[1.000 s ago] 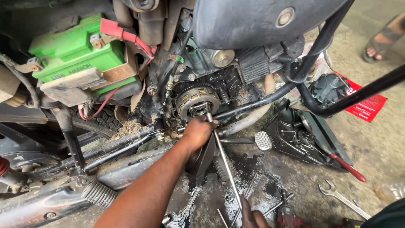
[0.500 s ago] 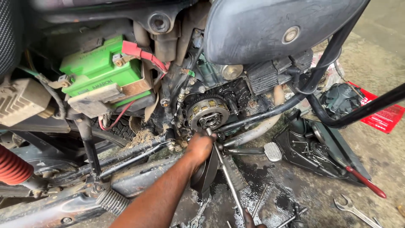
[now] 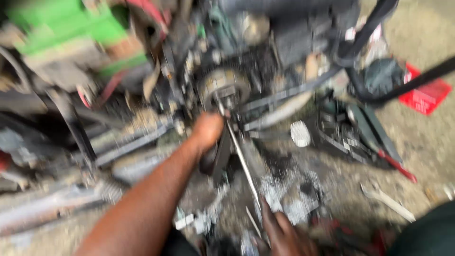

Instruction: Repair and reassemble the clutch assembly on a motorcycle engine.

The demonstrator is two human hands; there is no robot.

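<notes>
Two hands (image 3: 206, 129) (image 3: 284, 234), thin steel rod (image 3: 242, 163), round hub (image 3: 223, 86)

Motion blur smears everything I see. My right hand (image 3: 284, 234) is cut off by the bottom edge, its grip on the long rod (image 3: 241, 161) unclear.

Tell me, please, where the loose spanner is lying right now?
In the head view, the spanner lies on the ground at lower right, right of the right hand and below the red-handled tool.
</notes>
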